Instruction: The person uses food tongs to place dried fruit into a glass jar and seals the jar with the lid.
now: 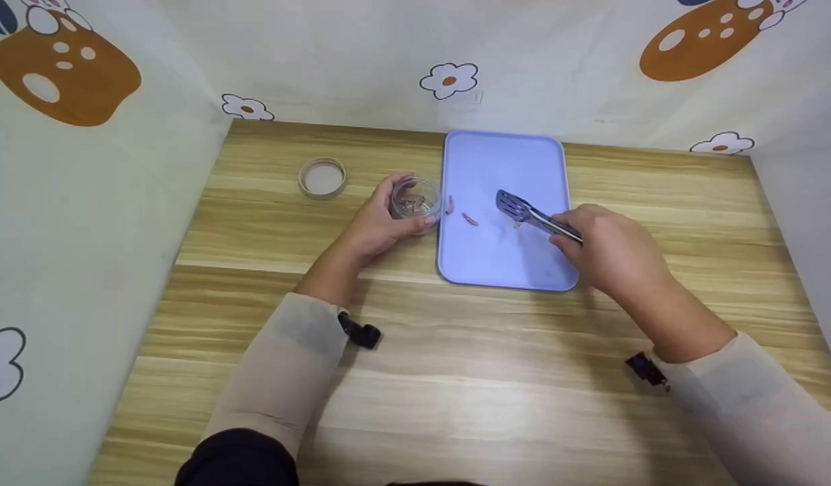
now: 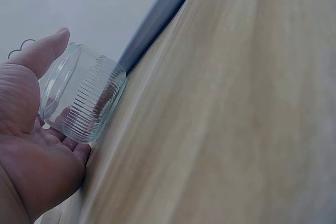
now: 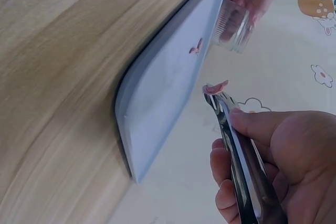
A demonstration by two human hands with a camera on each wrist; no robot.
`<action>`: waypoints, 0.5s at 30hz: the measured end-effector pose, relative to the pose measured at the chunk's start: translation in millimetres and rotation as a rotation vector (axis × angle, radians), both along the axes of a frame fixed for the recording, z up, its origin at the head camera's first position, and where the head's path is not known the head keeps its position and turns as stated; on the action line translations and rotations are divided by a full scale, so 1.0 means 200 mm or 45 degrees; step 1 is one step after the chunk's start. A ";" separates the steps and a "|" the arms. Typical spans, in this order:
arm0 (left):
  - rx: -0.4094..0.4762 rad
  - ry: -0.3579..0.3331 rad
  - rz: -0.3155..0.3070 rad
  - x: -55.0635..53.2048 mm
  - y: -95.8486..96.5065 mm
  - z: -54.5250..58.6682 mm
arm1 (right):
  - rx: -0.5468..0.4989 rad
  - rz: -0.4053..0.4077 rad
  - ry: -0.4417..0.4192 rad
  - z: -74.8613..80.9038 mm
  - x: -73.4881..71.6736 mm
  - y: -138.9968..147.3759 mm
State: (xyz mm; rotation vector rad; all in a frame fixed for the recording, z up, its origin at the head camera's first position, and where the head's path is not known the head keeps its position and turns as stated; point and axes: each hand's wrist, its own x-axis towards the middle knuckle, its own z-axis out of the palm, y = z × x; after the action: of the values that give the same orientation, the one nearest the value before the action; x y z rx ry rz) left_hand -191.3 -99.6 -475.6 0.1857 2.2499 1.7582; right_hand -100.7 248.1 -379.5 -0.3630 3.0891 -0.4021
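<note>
On the table, just left of the blue tray (image 1: 506,158), stands a ribbed clear glass jar (image 2: 86,98) with small reddish-brown pieces in its bottom. My left hand (image 1: 376,228) holds the jar, thumb on the near side and fingers around the far side. My right hand (image 1: 618,251) grips metal tongs (image 1: 547,223) with slotted ends above the tray. At their tips a small reddish strip (image 3: 216,87) shows in the right wrist view. Two similar strips, one of them a curled strip (image 1: 470,219), lie at the tray's left side.
A round tan lid (image 1: 323,179) lies on the wood-grain table (image 1: 442,378), left of the jar. Patterned wall coverings (image 1: 347,61) rise behind the table and on both sides.
</note>
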 end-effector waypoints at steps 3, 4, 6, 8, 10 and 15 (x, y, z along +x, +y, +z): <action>-0.013 0.003 -0.007 0.00 0.00 0.00 | -0.005 0.004 0.017 0.01 -0.01 -0.02; -0.010 0.003 -0.008 0.00 0.00 0.00 | -0.004 0.007 0.024 0.02 -0.01 -0.02; -0.013 0.002 -0.010 0.00 0.00 0.00 | -0.003 0.012 0.033 0.02 -0.01 -0.04; -0.020 0.002 -0.007 0.00 0.00 0.00 | -0.003 0.016 0.040 0.03 -0.02 -0.05; -0.031 0.002 -0.004 0.00 0.00 0.00 | -0.006 0.017 0.046 0.04 -0.02 -0.06; -0.023 0.013 -0.004 0.00 0.00 -0.01 | -0.013 0.020 0.070 0.05 -0.04 -0.11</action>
State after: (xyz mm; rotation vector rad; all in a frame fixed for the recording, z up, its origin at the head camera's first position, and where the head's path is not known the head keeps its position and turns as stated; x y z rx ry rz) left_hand -192.2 -99.7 -476.7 0.1946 2.2702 1.7390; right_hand -108.6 226.2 -368.6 -0.4048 3.1366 -0.4144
